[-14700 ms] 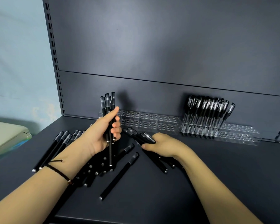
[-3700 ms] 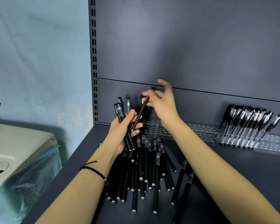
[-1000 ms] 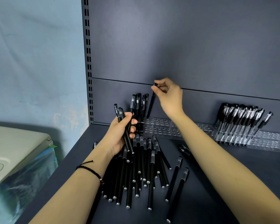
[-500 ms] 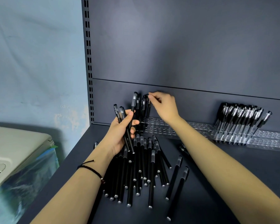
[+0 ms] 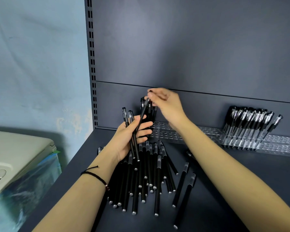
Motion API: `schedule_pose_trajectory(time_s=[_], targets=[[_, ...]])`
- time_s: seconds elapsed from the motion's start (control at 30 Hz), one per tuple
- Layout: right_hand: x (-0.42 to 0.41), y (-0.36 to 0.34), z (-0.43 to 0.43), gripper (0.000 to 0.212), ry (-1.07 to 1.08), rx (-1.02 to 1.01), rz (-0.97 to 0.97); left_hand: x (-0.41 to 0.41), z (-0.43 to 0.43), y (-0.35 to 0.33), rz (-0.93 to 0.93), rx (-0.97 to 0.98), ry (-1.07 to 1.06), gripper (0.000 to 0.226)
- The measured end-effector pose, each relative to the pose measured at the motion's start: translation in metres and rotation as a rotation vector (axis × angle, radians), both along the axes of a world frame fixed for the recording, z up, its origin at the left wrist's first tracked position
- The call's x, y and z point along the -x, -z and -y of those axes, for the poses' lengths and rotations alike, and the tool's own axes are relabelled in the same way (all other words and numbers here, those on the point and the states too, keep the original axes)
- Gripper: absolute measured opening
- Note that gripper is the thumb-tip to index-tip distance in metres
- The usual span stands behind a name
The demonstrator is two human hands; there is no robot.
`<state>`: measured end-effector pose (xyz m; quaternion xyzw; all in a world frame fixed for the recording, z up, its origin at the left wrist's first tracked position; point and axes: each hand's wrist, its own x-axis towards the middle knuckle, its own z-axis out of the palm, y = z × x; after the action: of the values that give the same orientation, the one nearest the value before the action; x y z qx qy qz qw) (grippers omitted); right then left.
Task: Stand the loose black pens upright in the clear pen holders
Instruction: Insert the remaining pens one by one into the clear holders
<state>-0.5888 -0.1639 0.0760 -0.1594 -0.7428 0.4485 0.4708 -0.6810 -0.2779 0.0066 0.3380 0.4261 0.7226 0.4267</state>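
In the head view, the left hand curls its fingers round a few black pens just in front of the left end of the clear pen holders. Above that end, the right hand pinches the top of one tilted pen between thumb and fingertips. The loose pile lies in front of the holders, and a row of pens stands in their right part.
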Motion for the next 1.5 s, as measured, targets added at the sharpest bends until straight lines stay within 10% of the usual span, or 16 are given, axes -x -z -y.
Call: schedule_pose_trajectory(time_s=[0.23, 0.7, 1.0, 1.3, 1.5], targets=[[-0.007, -0.017, -0.03, 0.017, 0.414, -0.154, -0.213, 0.002, -0.007, 0.002, 0.135, 0.03, -0.166, 0.031], [-0.004, 0.035, -0.032, 0.017, 0.344, -0.33, 0.183, 0.0, -0.008, -0.002, 0.169, -0.028, -0.041, 0.009], [-0.007, 0.025, -0.009, 0.012, 0.348, -0.458, 0.039, 0.0, -0.008, 0.003, 0.039, -0.066, -0.02, 0.025], [0.001, 0.022, 0.006, 0.015, -0.046, -0.067, 0.052, -0.002, -0.004, 0.001, 0.116, -0.134, -0.043, 0.029], [0.001, 0.002, -0.007, 0.012, 0.322, -0.077, -0.236, -0.001, -0.008, 0.006, 0.081, -0.017, -0.142, 0.026]])
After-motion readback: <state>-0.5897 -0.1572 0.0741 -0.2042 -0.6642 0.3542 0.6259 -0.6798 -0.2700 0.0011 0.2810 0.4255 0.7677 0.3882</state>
